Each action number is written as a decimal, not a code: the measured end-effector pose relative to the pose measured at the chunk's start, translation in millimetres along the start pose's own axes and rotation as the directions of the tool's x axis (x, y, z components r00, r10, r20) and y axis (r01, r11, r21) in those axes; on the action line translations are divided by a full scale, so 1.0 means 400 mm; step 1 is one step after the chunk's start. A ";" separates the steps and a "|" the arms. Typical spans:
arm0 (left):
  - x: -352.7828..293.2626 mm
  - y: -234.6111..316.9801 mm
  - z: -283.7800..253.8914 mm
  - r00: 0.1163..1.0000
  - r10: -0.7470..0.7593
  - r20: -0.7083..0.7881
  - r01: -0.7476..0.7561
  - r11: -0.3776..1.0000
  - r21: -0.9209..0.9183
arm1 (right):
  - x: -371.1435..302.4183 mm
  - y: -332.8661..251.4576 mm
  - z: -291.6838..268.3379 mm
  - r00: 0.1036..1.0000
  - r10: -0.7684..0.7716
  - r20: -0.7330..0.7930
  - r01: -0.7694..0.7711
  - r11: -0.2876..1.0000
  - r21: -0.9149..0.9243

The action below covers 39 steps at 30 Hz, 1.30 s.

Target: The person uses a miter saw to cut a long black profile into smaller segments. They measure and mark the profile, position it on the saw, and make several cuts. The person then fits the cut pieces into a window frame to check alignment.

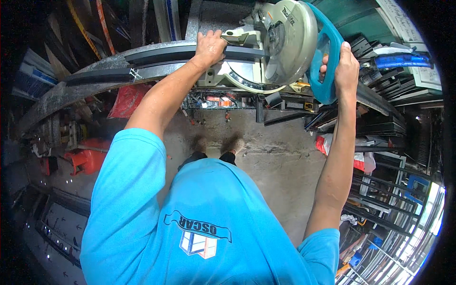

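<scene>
At the top of the view stands a mitre saw with a cream body and a rounded blade guard. My right hand is wrapped round the saw's teal loop handle. A long black profile lies along the bench and runs onto the saw's base by the fence. My left hand is closed over this profile, left of the guard, and presses it down. The profile's right end reaches the guard, where the blade is largely hidden.
The metal bench stretches left, with another dark length on it. A red bag hangs below. Dark profiles are stacked at right, near a blue roll. A red object stands on the floor at left.
</scene>
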State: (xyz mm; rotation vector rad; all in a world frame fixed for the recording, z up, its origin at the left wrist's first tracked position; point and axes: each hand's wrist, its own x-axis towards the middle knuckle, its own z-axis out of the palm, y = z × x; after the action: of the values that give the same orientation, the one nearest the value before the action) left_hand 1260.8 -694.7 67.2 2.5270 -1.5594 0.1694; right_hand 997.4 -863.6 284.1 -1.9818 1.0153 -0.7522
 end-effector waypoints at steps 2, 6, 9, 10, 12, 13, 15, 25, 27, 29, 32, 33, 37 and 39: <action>0.004 -0.003 0.005 1.000 0.000 -0.003 0.000 1.000 -0.006 | 0.006 -0.003 -0.006 1.000 -0.007 0.018 0.007 1.000 0.009; -0.001 -0.001 0.000 1.000 -0.015 0.014 0.015 1.000 -0.002 | 0.036 -0.045 -0.015 0.997 0.051 0.055 -0.053 0.998 0.033; 0.001 0.000 -0.001 0.999 -0.023 0.025 0.022 1.000 0.004 | 0.047 -0.061 -0.017 0.995 0.077 0.062 -0.079 0.996 0.034; 0.002 0.001 -0.001 0.999 -0.023 0.029 0.023 1.000 0.004 | 0.047 -0.058 -0.017 0.996 0.063 0.061 -0.066 0.997 0.045; 0.003 0.000 -0.001 0.999 -0.020 0.035 0.020 1.000 -0.003 | 0.044 -0.058 -0.017 0.996 0.068 0.058 -0.071 0.996 0.048; 0.003 -0.001 -0.001 0.999 -0.019 0.038 0.019 1.000 -0.007 | 0.044 -0.058 -0.016 0.996 0.070 0.057 -0.073 0.996 0.050; 0.002 -0.004 0.000 0.999 -0.021 0.030 0.021 1.000 -0.009 | 0.046 -0.051 -0.015 0.997 0.061 0.052 -0.063 0.997 0.045; 0.001 0.007 -0.004 0.999 -0.032 0.016 0.032 0.999 0.001 | 0.026 -0.043 -0.010 0.997 0.074 0.020 -0.074 0.997 0.032; 0.001 0.004 -0.001 0.999 -0.030 0.028 0.030 1.000 -0.004 | 0.028 -0.036 -0.010 0.998 0.064 0.021 -0.065 0.998 0.022; 0.002 0.003 0.001 0.999 -0.030 0.033 0.030 1.000 -0.002 | 0.025 -0.034 -0.011 0.998 0.058 0.021 -0.058 0.998 0.010; 0.004 0.004 0.000 0.999 -0.034 0.033 0.033 0.999 0.008 | 0.019 -0.034 -0.008 0.998 0.056 0.020 -0.056 0.998 0.000; 0.004 0.004 0.000 0.999 -0.032 0.033 0.031 0.999 0.009 | 0.019 -0.032 -0.008 0.998 0.057 0.021 -0.057 0.998 0.005; 0.003 0.004 0.002 0.999 -0.027 0.022 0.026 1.000 0.016 | 0.021 -0.026 -0.008 0.998 0.061 0.023 -0.061 0.998 0.020; 0.003 0.004 -0.001 0.999 -0.026 0.027 0.026 1.000 0.012 | 0.017 -0.030 -0.006 0.998 0.063 0.015 -0.064 0.998 0.021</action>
State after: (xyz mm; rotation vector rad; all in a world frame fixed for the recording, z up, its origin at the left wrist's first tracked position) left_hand 1259.8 -696.4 68.0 2.5679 -1.5391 0.1416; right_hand 1003.7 -865.6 296.3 -1.9244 1.0525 -0.7108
